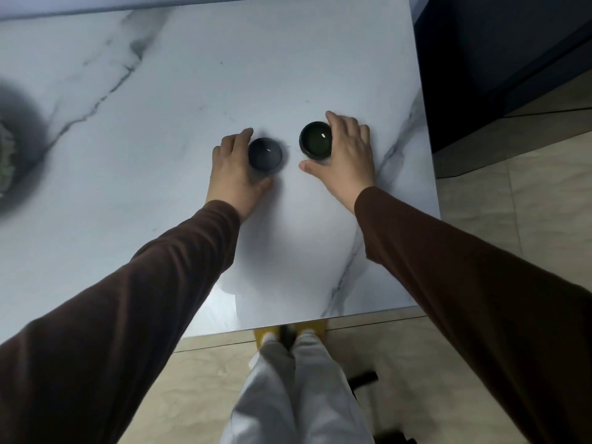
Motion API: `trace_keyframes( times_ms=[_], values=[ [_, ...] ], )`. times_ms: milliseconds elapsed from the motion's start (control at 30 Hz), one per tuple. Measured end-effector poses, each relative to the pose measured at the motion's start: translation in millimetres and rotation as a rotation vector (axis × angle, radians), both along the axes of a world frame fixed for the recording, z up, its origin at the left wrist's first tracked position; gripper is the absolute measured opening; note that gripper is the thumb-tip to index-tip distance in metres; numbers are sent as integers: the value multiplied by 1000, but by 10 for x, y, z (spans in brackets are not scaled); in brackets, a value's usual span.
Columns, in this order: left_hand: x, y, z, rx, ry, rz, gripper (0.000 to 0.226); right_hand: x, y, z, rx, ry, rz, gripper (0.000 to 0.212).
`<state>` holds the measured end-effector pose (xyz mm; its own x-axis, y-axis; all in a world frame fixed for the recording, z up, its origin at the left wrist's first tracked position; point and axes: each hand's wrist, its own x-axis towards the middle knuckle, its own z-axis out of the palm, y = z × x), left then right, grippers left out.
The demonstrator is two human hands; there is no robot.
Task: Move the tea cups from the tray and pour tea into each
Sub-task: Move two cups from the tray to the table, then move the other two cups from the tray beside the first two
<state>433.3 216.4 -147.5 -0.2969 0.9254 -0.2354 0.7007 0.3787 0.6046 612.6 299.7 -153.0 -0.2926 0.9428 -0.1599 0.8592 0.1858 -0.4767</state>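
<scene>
Two small dark tea cups stand on the white marble table (179,100). My left hand (232,169) wraps around the left cup (265,153), thumb and fingers on its sides. My right hand (347,152) grips the right cup (315,139), index finger over the far rim and thumb at the near side. The right cup shows a greenish, shiny inside; the left one looks greyish. No tray or teapot is clearly visible.
A dark round blurred object (9,155) sits at the table's far left edge of view. A dark cabinet (499,59) stands right of the table. Tiled floor, my legs (294,389) and yellow slippers lie below the near table edge.
</scene>
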Motion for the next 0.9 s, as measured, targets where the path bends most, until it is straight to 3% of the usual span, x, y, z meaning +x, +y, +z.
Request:
trace_keyframes(
  times_ms=[133,367,567,900],
  values=[
    [-206,-243,212,17,11,-6,79,-133,-236,265,120,-11,14,74],
    [-770,-854,585,45,2,-38,67,-641,-921,758,127,31,22,44],
    [-1505,-1463,899,35,77,-93,54,-1256,-1591,1073,-1,67,37,42],
    [-2533,-1946,1032,41,137,66,58,-2379,-1907,1037,-81,191,137,34]
  ],
)
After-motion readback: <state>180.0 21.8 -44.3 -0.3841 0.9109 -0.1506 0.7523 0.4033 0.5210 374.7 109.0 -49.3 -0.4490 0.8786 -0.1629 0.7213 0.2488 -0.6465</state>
